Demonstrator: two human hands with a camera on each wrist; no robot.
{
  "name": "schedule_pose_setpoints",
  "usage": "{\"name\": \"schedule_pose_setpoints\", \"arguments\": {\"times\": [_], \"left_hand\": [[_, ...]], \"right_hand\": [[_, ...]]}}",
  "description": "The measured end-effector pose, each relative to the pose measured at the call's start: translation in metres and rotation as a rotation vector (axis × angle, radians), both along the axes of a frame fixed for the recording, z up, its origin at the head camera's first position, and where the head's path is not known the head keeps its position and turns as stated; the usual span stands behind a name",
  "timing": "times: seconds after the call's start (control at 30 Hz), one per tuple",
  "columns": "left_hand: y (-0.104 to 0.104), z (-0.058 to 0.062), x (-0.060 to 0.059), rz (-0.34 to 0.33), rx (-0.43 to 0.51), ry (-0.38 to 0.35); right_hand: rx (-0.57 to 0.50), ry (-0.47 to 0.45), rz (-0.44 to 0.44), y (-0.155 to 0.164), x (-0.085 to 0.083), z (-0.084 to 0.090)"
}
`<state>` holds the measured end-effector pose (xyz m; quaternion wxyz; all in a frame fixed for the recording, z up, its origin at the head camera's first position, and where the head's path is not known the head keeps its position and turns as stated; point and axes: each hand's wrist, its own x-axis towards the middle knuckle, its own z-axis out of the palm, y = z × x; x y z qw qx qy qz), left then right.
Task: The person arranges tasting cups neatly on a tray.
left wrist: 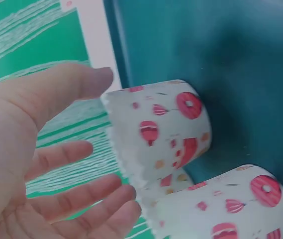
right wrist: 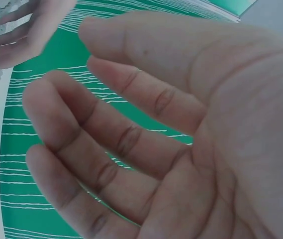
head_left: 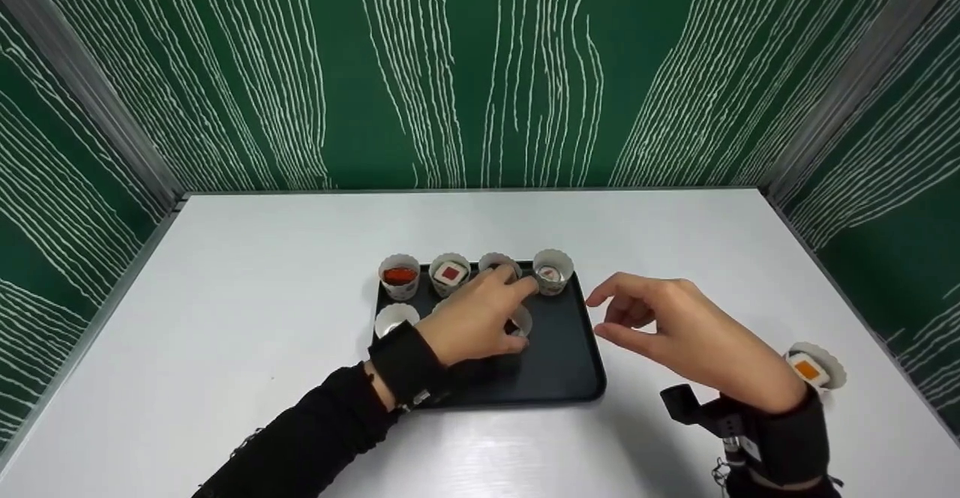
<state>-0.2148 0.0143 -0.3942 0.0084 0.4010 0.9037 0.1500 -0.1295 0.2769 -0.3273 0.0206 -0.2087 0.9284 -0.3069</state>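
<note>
My left hand (head_left: 484,310) is over the black tray (head_left: 559,363), its thumb beside the rim of a paper baking cup (head_left: 521,320) in the nearer row. In the left wrist view its fingers are spread, with nothing between them, next to a printed baking cup (left wrist: 161,129). Along the tray's far edge stand a cup with a red item (head_left: 399,276), a cup with a red-and-white block (head_left: 450,273), a partly covered cup (head_left: 498,260) and a cup with a pale item (head_left: 553,271). To the right of the tray my right hand (head_left: 667,318) hovers, loosely bent and holding nothing.
A baking cup (head_left: 831,363) holding an orange-and-white block stands at the right of the white table (head_left: 285,258), partly behind my right wrist. Another cup (head_left: 396,318) sits at the tray's left. Green walls (head_left: 480,70) with white lines enclose the table.
</note>
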Motion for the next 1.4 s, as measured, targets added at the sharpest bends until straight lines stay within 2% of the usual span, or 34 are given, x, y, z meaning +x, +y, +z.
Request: {"name": "schedule_pose_setpoints", "arguments": {"times": [0.17,0.33,0.6,0.83,1.13,1.4], "left_hand": [[-0.011,0.008,0.008,-0.014,0.152,0.052],[-0.026,0.017,0.019,0.001,0.334,0.062],[-0.043,0.027,0.035,0.012,0.473,0.117],[-0.050,0.027,0.042,0.044,0.477,0.120],[-0.054,0.027,0.044,0.048,0.481,0.125],[-0.057,0.025,0.044,0.046,0.488,0.140]], "right_hand": [[0.021,0.008,-0.014,0.000,-0.003,0.000],[0.035,-0.009,-0.030,0.000,-0.004,-0.001],[0.051,0.001,-0.050,0.014,-0.005,-0.007],[0.129,0.029,-0.086,0.042,-0.004,-0.017],[0.261,0.073,-0.174,0.101,0.006,-0.040],[0.379,0.014,-0.294,0.151,0.014,-0.053]]}}
